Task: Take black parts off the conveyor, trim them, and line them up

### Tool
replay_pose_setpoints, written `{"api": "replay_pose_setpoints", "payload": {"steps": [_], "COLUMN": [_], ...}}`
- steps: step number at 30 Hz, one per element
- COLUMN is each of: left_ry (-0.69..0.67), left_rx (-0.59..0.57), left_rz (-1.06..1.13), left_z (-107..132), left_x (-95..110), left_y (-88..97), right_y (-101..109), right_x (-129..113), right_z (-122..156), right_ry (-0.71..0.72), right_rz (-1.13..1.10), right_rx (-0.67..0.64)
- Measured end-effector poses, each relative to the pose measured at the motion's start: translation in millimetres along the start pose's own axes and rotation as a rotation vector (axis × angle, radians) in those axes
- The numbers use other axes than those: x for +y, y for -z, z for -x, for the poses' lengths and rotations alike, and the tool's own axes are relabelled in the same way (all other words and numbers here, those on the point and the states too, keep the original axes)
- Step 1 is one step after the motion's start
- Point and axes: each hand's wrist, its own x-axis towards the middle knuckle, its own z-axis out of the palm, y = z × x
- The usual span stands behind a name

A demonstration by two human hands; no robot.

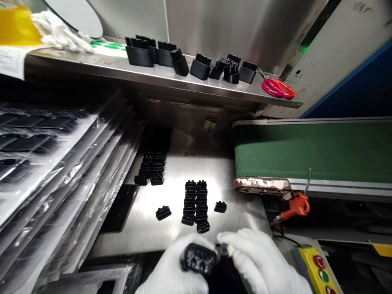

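Free: bare steel table (241,212) centre frame | Obstacles: small black parts (196,202) mid-frame, tray stack (61,171) left, green conveyor (312,149) right, shelf (147,75) above.

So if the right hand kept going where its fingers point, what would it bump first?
Probably the black plastic part held in the left hand. The right hand points left at it and looks almost touching already, though depth is hard to judge.

Black holed plastic housing (198,258), level, gripped in left hand (171,271).
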Motion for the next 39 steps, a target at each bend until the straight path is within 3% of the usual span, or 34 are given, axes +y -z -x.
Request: {"api": "replay_pose_setpoints", "payload": {"steps": [3, 7, 11, 16, 19, 23, 27, 30, 32, 34, 36, 39], "left_ry": [0.048, 0.088, 0.066, 0.040, -0.099, -0.260, -0.280, -0.278, -0.175, 0.029, 0.274, 0.620], "left_rx": [0.069, -0.013, 0.044, 0.111, 0.131, 0.192, 0.286, 0.248, 0.222, 0.283, 0.371, 0.433], "left_rz": [-0.058, -0.080, -0.248, -0.441, -0.453, -0.373, -0.291, -0.337, -0.423, -0.355, -0.022, 0.471], "left_z": [4, 5, 7, 14, 17, 17, 14, 13, 11, 7, 0, -16], "left_x": [-1, 8, 15, 1, -8, -13, -18, -26, -36, -53, -76, -107], "left_y": [-6.0, -12.8, -15.4, -10.9, -10.7, -17.5, -21.8, -12.7, 2.5, 23.1, 44.0, 65.2], "right_y": [16, 10, 0, -10, -16, -23, -17, -3, 1, -7, -29, -75], "right_x": [-20, -21, -15, -12, -11, -15, -30, -33, -21, 4, 32, 63], "right_z": [-9, -12, -4, 4, 7, 7, -7, -21, -24, -17, -2, 30], "right_ry": [0.218, 0.316, 0.335, 0.224, 0.178, 0.220, 0.196, 0.166, 0.098, -0.106, -0.382, -0.587], "right_rz": [0.368, 0.592, 0.581, 0.451, 0.429, 0.485, 0.568, 0.445, 0.175, 0.002, 0.018, -0.119], "right_rx": [-0.113, -0.189, -0.147, -0.157, -0.169, -0.181, -0.312, -0.462, -0.504, -0.416, -0.265, -0.226]}}
